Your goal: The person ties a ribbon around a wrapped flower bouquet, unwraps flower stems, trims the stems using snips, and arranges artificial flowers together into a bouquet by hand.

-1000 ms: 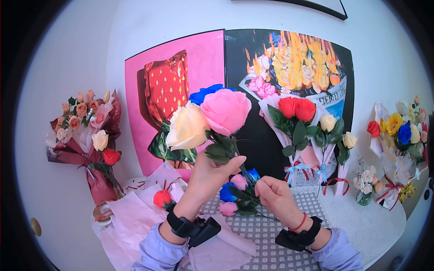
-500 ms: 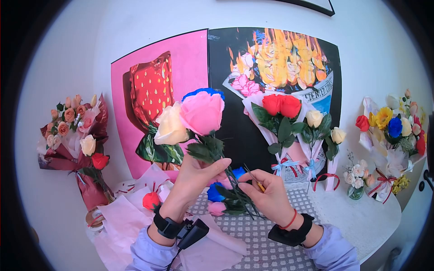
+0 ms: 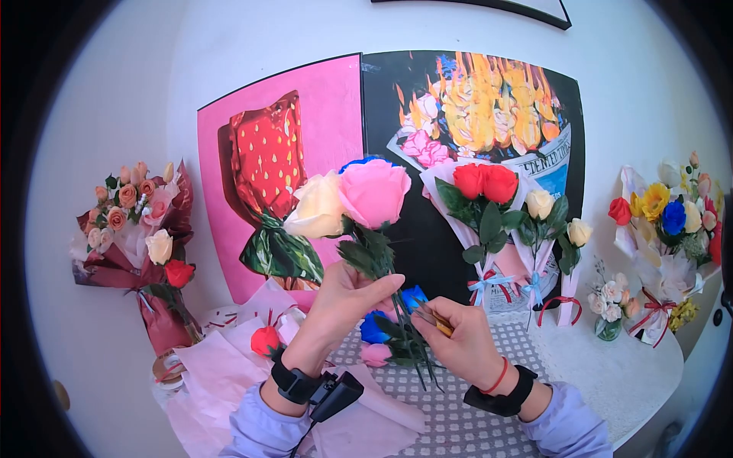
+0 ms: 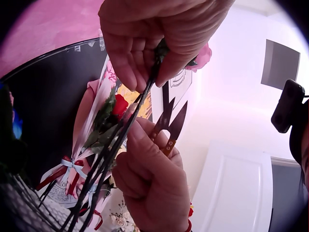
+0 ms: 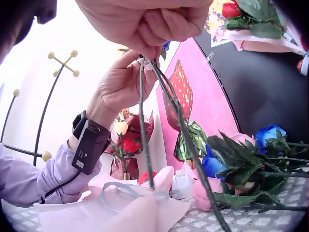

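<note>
Stems of a bunch with a cream rose, a pink rose and a partly hidden blue one are pinched in the left hand, just below the leaves. The dark stems hang down between the hands. Close beside them, the right hand holds small snips, whose blades stand apart and point upward in the left wrist view. Its thumb and fingertips are at the stems; whether they grip them is unclear.
Blue and pink roses lie on the checked cloth behind the hands. Pink wrapping paper and a red rose are at left. Wrapped bouquets stand at the back, and others at both sides.
The stems' lower ends swung right, then back to hang more upright. The snips in the right hand show more clearly than a second ago. The left hand keeps its hold on the bunch.
</note>
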Available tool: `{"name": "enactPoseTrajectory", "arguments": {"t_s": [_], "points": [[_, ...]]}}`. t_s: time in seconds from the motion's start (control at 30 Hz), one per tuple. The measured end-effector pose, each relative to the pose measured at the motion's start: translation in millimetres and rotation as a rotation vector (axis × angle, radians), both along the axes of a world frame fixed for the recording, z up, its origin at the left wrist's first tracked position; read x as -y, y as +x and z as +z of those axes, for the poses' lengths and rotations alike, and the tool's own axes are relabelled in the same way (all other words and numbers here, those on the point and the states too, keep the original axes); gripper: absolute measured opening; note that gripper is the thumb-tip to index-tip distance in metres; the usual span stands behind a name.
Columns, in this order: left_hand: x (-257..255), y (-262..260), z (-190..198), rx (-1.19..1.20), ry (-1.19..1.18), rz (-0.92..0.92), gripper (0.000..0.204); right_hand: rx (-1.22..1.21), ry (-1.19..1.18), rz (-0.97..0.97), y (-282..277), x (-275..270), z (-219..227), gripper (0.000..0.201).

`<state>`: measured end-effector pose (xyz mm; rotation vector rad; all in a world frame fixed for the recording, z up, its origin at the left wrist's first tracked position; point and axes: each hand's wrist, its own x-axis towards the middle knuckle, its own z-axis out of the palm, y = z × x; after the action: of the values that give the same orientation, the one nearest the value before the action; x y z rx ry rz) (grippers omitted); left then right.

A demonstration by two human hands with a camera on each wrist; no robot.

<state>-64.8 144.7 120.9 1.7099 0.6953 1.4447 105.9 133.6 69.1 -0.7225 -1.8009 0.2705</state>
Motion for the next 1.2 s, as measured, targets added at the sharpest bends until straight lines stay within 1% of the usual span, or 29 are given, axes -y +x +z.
{"name": "enactPoseTrajectory", "arguments": {"t_s": [0.07, 0.13, 0.2, 0.27, 0.3, 0.33, 0.4, 0.43, 0.47, 0.67, 0.73, 0.77, 0.8, 0.87, 0.9, 0.93, 1.0, 1.03, 1.1, 1.13, 1.2], "points": [[1.3, -0.3, 1.3, -0.004, -0.009, -0.029, 0.017, -0.007, 0.017, 0.007, -2.5, 2.4, 3.2, 0.010], [4.2, 1.2, 2.1, 0.010, 0.011, -0.011, 0.016, -0.007, 0.019, -0.008, -0.3, 3.4, 4.2, 0.010], [3.7, 0.4, 0.3, 0.010, 0.016, 0.006, 0.018, -0.046, -0.097, 0.048, 0.8, -4.3, 0.9, 0.010], [0.8, -2.5, -1.9, -0.023, 0.018, -0.009, 0.021, -0.140, -0.203, 0.206, 2.2, -11.0, -0.3, 0.010], [1.7, -1.9, -1.3, -0.027, 0.003, 0.007, 0.023, -0.133, -0.347, 0.209, 4.8, -6.8, 5.1, 0.010], [2.6, -1.6, -1.1, -0.030, -0.013, 0.026, 0.024, -0.194, -0.294, 0.250, 2.7, -14.2, -1.3, 0.022], [-1.6, -4.1, -3.8, -0.032, -0.017, -0.003, 0.026, -0.193, -0.292, 0.252, 2.3, -18.1, -5.2, 0.022], [-4.0, -5.5, -5.0, -0.039, -0.027, -0.023, 0.026, -0.215, -0.337, 0.294, 1.5, -16.6, -4.7, 0.023], [-6.5, -7.5, -6.4, -0.047, -0.038, -0.040, 0.026, -0.154, -0.331, 0.267, 2.1, -14.4, -2.0, 0.022], [-15.9, -10.3, -11.5, -0.042, -0.061, -0.091, 0.028, -0.136, -0.296, 0.220, 1.3, -12.8, -2.3, 0.017], [-18.1, -11.0, -14.0, -0.047, -0.044, -0.047, 0.028, -0.147, -0.365, 0.282, 1.9, -15.0, -3.4, 0.017], [-17.9, -12.0, -13.9, -0.057, -0.047, -0.059, 0.027, -0.145, -0.357, 0.309, 2.9, -15.3, -3.2, 0.015], [-17.8, -12.6, -13.7, -0.060, -0.049, -0.073, 0.027, -0.150, -0.357, 0.295, 2.3, -16.4, -4.3, 0.015], [-17.6, -14.3, -13.2, -0.029, -0.063, -0.074, 0.026, -0.184, -0.290, 0.366, -0.7, -19.1, -6.9, 0.013], [-17.9, -15.3, -12.6, -0.037, -0.048, -0.108, 0.024, -0.191, -0.316, 0.414, -1.0, -19.6, -8.0, 0.016], [-18.0, -15.3, -12.2, -0.038, -0.047, -0.115, 0.024, -0.192, -0.314, 0.408, 0.1, -18.8, -7.2, 0.016], [-18.2, -15.8, -12.2, -0.011, -0.027, -0.192, 0.024, -0.212, -0.391, 0.509, 0.3, -15.4, -3.7, 0.014], [-18.9, -16.2, -13.0, -0.014, -0.028, -0.193, 0.024, -0.214, -0.391, 0.508, 2.8, -11.6, 0.7, 0.014], [-21.2, -16.8, -15.0, 0.016, 0.019, -0.263, 0.025, -0.266, -0.833, 0.618, 10.8, -2.3, 11.5, 0.011], [-23.6, -18.9, -17.0, 0.014, 0.019, -0.265, 0.025, -0.268, -0.832, 0.618, 10.3, -0.8, 12.3, 0.011], [-28.0, -22.8, -20.4, 0.007, 0.062, -0.344, 0.026, -0.229, -0.808, 0.617, 8.8, 0.0, 12.5, 0.011]]}}
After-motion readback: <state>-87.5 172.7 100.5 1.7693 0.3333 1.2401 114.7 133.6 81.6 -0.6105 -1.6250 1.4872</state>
